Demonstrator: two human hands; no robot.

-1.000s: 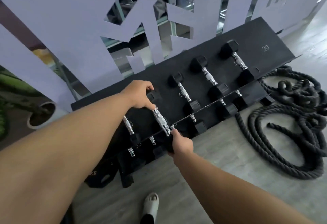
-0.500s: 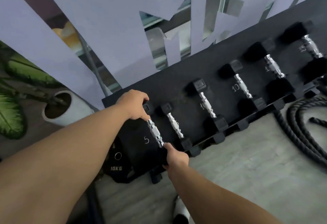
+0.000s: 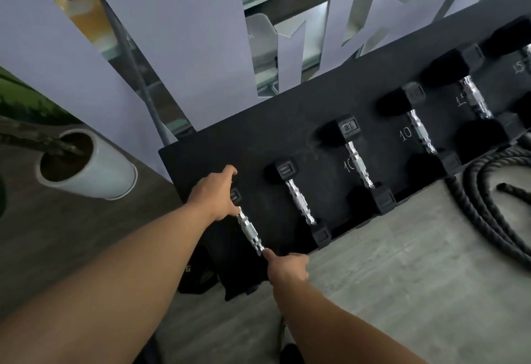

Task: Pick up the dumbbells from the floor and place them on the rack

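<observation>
A small black dumbbell (image 3: pixel 249 230) with a chrome handle lies at the left end of the black rack (image 3: pixel 287 122). My left hand (image 3: pixel 217 195) grips its far head. My right hand (image 3: pixel 287 267) grips its near head at the rack's front edge. To its right on the rack sit another small dumbbell (image 3: pixel 298 201), two marked 10 (image 3: pixel 357 162) (image 3: pixel 419 130), and larger ones (image 3: pixel 474 99) further right.
A white plant pot (image 3: pixel 94 173) stands left of the rack. A black weight plate (image 3: pixel 195 274) leans under the rack's left end. A thick black rope (image 3: pixel 497 199) coils on the grey floor at the right. A cut-out wall panel rises behind the rack.
Both hands carried the small dumbbell leftward along the rack to its left end, beside the other small dumbbell. My view swung left with it, bringing the plant pot in.
</observation>
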